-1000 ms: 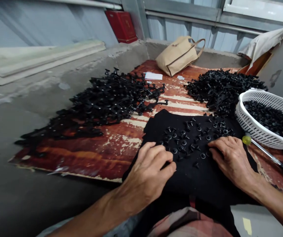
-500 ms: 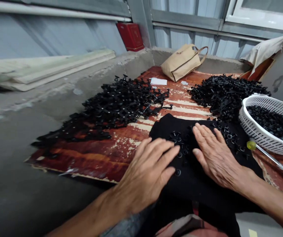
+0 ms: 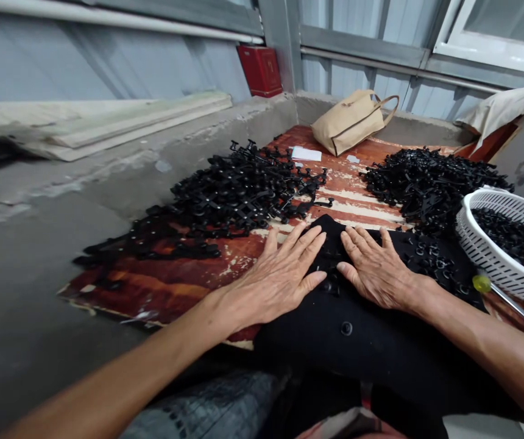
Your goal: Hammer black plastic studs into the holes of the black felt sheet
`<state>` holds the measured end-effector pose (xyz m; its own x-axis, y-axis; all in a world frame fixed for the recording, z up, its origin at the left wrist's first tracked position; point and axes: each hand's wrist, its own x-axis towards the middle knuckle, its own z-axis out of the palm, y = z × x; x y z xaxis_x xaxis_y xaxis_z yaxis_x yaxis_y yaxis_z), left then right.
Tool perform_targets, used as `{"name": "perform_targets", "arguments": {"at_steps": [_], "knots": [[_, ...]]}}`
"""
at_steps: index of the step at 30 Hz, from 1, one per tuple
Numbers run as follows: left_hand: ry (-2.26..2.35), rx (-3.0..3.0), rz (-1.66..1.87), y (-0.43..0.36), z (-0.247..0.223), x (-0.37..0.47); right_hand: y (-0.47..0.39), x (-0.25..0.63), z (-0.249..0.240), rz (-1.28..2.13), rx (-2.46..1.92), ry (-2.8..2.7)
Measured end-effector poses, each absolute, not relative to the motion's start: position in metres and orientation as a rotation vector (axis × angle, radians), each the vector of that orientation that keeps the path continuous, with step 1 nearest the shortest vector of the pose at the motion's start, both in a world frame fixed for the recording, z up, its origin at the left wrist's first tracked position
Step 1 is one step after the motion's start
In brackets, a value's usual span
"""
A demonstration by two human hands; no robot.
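A black cloth (image 3: 381, 347) covers the near part of the red, worn board. My left hand (image 3: 284, 274) lies palm down with fingers spread at the cloth's left side, holding nothing. Beside it my right hand (image 3: 376, 265) rests flat on the cloth, fingers extended and thumb apart. Small black round parts (image 3: 431, 256) are scattered on the cloth to the right of my right hand, and a few show between the hands. One single round part (image 3: 346, 328) lies nearer to me. What is under the palms is hidden.
Black part heaps stand at the left (image 3: 239, 189) and back right (image 3: 435, 180). A white basket (image 3: 481, 241) of black pieces is at the right, near a tool with a yellow tip (image 3: 481, 283). Behind are a beige bag (image 3: 348, 125), white paper (image 3: 306, 153) and a red box (image 3: 260, 70).
My left hand has moved forward and flattened out. My right hand has shifted left, closer to it. The single round part now shows farther right and nearer to me.
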<state>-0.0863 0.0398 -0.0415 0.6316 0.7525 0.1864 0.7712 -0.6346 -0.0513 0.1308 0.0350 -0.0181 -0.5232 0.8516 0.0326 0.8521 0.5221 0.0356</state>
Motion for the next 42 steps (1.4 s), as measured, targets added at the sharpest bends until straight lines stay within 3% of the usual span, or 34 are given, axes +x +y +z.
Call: {"name": "perform_targets", "arguments": {"at_steps": [15,23,32,42], "knots": [[-1.425,-2.742,-0.537,-0.006,-0.055,-0.104,0.028,0.121,-0.005,-0.244,-1.336,-2.679],[-1.565,-2.773,-1.017,0.034,-0.038,-0.096,0.044,0.11,-0.013,-0.301,-1.217,-2.715],[-1.333,-2.986,-0.526,0.069,-0.022,-0.088,0.042,0.126,-0.004,-0.31,-1.062,-2.811],[-1.011,-2.85,-0.243,0.071,-0.002,-0.072,0.041,0.134,-0.005,-0.235,-1.147,-2.77]]}}
